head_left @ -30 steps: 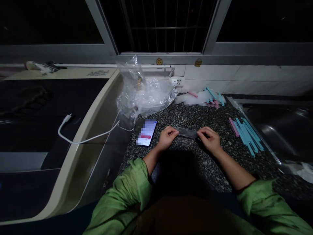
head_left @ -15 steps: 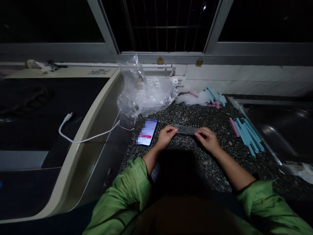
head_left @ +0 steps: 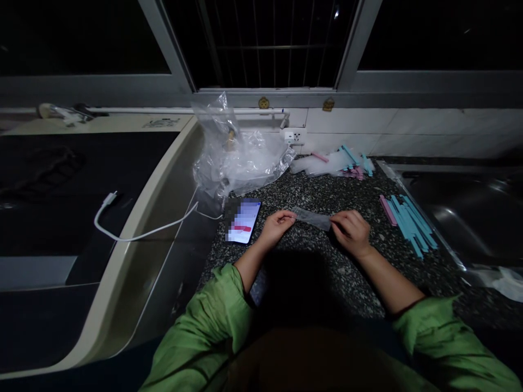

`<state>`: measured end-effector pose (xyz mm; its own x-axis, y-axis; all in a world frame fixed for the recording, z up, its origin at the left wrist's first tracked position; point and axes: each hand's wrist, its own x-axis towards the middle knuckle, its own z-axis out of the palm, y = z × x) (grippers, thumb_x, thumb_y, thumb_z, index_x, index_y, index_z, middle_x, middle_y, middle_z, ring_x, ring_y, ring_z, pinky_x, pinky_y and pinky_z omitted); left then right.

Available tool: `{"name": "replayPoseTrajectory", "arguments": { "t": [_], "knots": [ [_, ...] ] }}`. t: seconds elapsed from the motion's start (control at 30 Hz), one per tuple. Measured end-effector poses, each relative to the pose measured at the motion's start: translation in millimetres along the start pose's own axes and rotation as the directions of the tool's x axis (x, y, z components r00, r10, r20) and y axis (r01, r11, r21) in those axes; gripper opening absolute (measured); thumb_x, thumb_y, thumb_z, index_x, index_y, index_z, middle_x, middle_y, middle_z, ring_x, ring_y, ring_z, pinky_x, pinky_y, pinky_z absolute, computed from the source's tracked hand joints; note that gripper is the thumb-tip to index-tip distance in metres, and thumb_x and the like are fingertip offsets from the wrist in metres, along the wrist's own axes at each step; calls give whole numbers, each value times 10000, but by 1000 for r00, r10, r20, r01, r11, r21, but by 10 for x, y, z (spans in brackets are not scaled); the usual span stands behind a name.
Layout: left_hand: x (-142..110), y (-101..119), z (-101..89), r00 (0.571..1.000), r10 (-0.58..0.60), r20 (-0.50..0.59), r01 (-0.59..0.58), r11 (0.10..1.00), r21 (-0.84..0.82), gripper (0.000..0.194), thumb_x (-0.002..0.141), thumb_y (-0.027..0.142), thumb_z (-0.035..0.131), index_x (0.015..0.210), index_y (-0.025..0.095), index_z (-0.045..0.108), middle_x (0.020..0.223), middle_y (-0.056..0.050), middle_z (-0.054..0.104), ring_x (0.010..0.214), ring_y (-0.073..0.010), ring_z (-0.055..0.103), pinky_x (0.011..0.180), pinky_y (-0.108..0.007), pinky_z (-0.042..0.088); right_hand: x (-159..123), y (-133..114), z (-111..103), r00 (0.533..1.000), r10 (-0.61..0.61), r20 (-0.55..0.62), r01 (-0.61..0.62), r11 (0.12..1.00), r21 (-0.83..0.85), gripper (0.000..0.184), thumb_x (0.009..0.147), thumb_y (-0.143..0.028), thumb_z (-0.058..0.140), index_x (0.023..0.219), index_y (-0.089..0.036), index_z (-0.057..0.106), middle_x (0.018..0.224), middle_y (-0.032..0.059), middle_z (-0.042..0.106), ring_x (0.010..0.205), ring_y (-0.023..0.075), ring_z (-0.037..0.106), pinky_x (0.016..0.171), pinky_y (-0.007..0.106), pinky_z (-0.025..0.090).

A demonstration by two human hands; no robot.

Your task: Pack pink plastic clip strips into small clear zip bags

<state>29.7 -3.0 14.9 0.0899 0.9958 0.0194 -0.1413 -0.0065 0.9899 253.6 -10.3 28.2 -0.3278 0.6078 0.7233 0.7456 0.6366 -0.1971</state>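
Observation:
A small, narrow clear plastic bag is stretched between my two hands above the speckled dark countertop. My left hand pinches its left end between thumb and fingers. At the other end, my right hand grips the bag's right edge with its fingertips. To the right of my right hand lies a group of light blue strips with a pink strip beside them. A lit phone rests just left of my left hand.
Behind the phone sits a large crumpled clear bag. Translucent small bags with pink and blue strips lie by the wall. A metal sink borders the right; a washing machine with a white cable stands left.
My right hand has shifted slightly right, its fingers now more curled over the bag's end. The bag slopes a little more down to the right. My left hand stays nearly in place.

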Motion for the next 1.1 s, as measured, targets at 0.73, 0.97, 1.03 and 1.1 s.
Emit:
{"name": "replayPoseTrajectory", "arguments": {
  "t": [0.73,0.97,1.03,1.1],
  "knots": [
    [-2,3,4,997,54,51,-60,990,127,225,620,358,690,671,154,609,677,5,617,618,-97,514,611,-225,406,-17,-13,229,875,336,349,-465,783,413,307,798,-446,489,673,-194,610,642,17,609,628,146,556,592,269,438],
    [15,-28,-13,996,85,-27,-81,988,134,211,663,358,651,697,154,611,667,2,610,645,-112,530,637,-240,418,-28,-144,225,775,299,557,-587,666,460,318,701,-471,581,589,-174,563,511,-35,466,485,86,404,480,222,332],
    [18,-33,-18,995,93,-38,-87,988,124,207,663,356,652,703,157,610,680,0,615,654,-114,535,644,-242,422,-32,-165,213,738,244,628,-609,641,467,325,692,-476,590,580,-173,553,493,-47,431,467,76,375,459,212,305],
    [19,-37,-20,995,92,-32,-88,990,109,211,658,359,658,703,159,607,697,-3,621,669,-117,543,658,-245,428,-35,-173,205,703,194,684,-628,621,469,335,683,-486,600,577,-172,555,490,-48,430,465,73,370,448,205,292]
  ]
}}
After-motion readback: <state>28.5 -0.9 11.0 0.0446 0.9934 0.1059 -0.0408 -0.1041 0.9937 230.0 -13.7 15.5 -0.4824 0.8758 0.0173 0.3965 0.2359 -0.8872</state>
